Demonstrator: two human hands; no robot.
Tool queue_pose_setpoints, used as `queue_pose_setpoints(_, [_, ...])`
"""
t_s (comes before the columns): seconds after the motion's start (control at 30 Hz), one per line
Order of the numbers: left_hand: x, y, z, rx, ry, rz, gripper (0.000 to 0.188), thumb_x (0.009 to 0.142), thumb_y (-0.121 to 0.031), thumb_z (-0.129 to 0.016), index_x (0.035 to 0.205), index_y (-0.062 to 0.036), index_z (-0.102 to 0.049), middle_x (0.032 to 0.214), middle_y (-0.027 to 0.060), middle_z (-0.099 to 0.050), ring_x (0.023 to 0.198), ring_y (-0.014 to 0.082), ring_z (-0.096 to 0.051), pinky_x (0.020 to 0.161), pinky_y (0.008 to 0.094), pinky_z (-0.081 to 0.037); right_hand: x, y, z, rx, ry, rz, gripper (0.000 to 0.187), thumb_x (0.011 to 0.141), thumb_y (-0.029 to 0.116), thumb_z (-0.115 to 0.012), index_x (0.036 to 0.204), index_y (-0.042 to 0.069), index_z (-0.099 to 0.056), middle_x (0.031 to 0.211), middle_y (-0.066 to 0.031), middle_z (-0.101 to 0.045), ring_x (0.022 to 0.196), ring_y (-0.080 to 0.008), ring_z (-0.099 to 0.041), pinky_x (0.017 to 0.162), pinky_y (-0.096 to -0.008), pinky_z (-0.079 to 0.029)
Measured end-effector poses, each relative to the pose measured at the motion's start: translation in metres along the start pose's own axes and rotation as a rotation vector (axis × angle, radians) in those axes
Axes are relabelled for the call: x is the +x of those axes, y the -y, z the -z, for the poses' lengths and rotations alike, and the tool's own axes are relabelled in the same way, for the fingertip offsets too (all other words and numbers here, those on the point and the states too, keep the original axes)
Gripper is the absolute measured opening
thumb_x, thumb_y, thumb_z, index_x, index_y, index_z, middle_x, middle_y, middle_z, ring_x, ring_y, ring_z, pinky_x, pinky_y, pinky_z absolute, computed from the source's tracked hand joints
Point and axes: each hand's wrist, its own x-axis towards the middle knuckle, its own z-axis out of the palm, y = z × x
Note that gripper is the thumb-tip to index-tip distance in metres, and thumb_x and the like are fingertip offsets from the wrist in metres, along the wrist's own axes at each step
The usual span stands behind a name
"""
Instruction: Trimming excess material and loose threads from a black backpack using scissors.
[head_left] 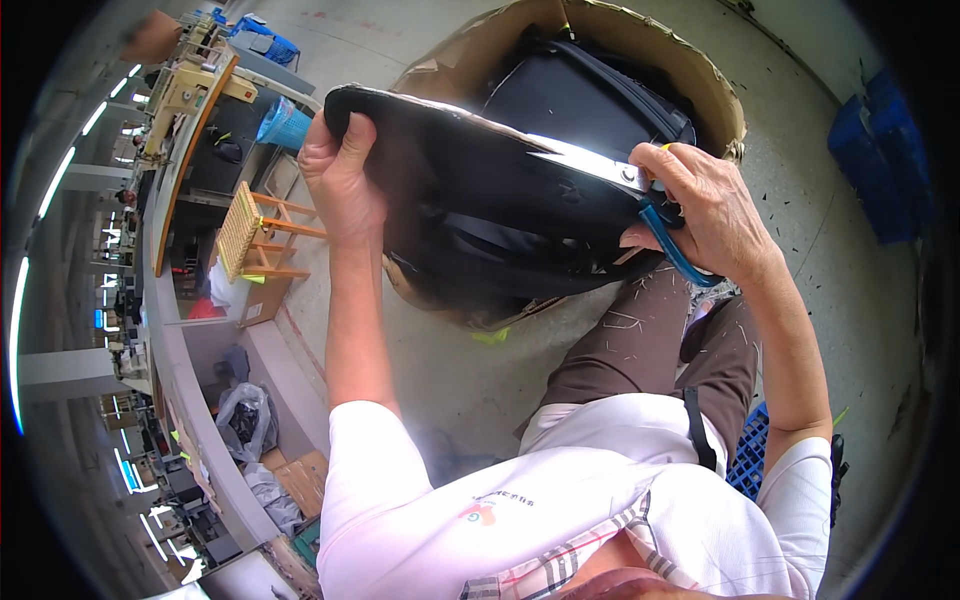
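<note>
My left hand (pixel 345 190) is closed on the rounded left end of a flat black panel (pixel 450 150), thumb on top. The panel has a pale, ragged upper edge and is held up in front of me. In my right hand (pixel 722 205) is a pair of scissors (pixel 600 167) with blue and yellow handles. Its bright blades point left and lie along the panel's upper edge; glare hides whether they are parted. Beneath and behind the panel stands a large cardboard box (pixel 735 95) holding black padded-looking pieces (pixel 585 95).
To the left are a wooden stool (pixel 245 230) with a woven seat, a light blue basket (pixel 285 122) and a sewing machine (pixel 190 92) on a bench. Plastic bags (pixel 245 420) fill a low shelf. Blue bins (pixel 880 160) stand right; a blue crate (pixel 748 455) is beside me.
</note>
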Motion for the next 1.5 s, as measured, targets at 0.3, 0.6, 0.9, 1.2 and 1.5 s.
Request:
queue_pose_setpoints(0.3, [-0.001, -0.011, -0.033, -0.111, 0.047, -0.042, 0.020, 0.075, -0.014, -0.068, 0.094, -0.0097, -0.063, 0.089, 0.0002, -0.064, 0.082, 0.0109, -0.058, 0.079, 0.0249, -0.046, -0.018, 0.011, 0.024, -0.016, -0.069, -0.007, 0.044, 0.070, 0.041, -0.070, 0.095, 0.011, -0.051, 0.061, -0.0038, -0.048, 0.057, -0.0191, -0.052, 0.052, -0.0328, -0.042])
queue_pose_setpoints(0.6, [0.008, -0.007, -0.077, -0.283, 0.090, -0.029, 0.023, 0.074, -0.013, -0.070, 0.096, -0.0111, -0.064, 0.091, 0.0007, -0.064, 0.084, 0.0135, -0.059, 0.080, 0.0273, -0.047, -0.041, 0.016, 0.072, -0.136, -0.173, -0.059, 0.046, 0.063, 0.040, -0.074, 0.091, 0.011, -0.051, 0.061, -0.0020, -0.049, 0.056, -0.0172, -0.051, 0.050, -0.0304, -0.042])
queue_pose_setpoints(0.9, [-0.004, 0.010, -0.142, -0.516, 0.158, 0.104, 0.024, 0.077, -0.009, -0.065, 0.100, -0.0082, -0.062, 0.092, 0.0035, -0.065, 0.084, 0.0161, -0.061, 0.079, 0.0290, -0.050, -0.058, 0.024, 0.130, -0.303, -0.138, -0.150, 0.057, 0.059, 0.044, -0.076, 0.098, 0.009, -0.052, 0.070, -0.0074, -0.054, 0.066, -0.0231, -0.055, 0.053, -0.0348, -0.044])
queue_pose_setpoints(1.2, [-0.021, 0.017, -0.184, -0.547, 0.137, 0.182, 0.019, 0.078, -0.011, -0.065, 0.096, -0.0090, -0.064, 0.091, 0.0037, -0.065, 0.083, 0.0156, -0.061, 0.078, 0.0285, -0.050, -0.084, 0.024, 0.153, -0.342, -0.101, -0.250, 0.063, 0.043, 0.028, -0.084, 0.095, 0.009, -0.053, 0.075, -0.0063, -0.053, 0.069, -0.0235, -0.055, 0.059, -0.0363, -0.045])
queue_pose_setpoints(1.5, [-0.031, 0.023, -0.200, -0.565, 0.136, 0.222, 0.016, 0.079, -0.012, -0.064, 0.095, -0.0096, -0.065, 0.091, 0.0038, -0.065, 0.083, 0.0153, -0.061, 0.077, 0.0270, -0.050, -0.103, 0.014, 0.156, -0.341, -0.085, -0.234, 0.043, 0.067, 0.036, -0.074, 0.090, 0.007, -0.054, 0.062, -0.0080, -0.055, 0.060, -0.0218, -0.057, 0.053, -0.0338, -0.046])
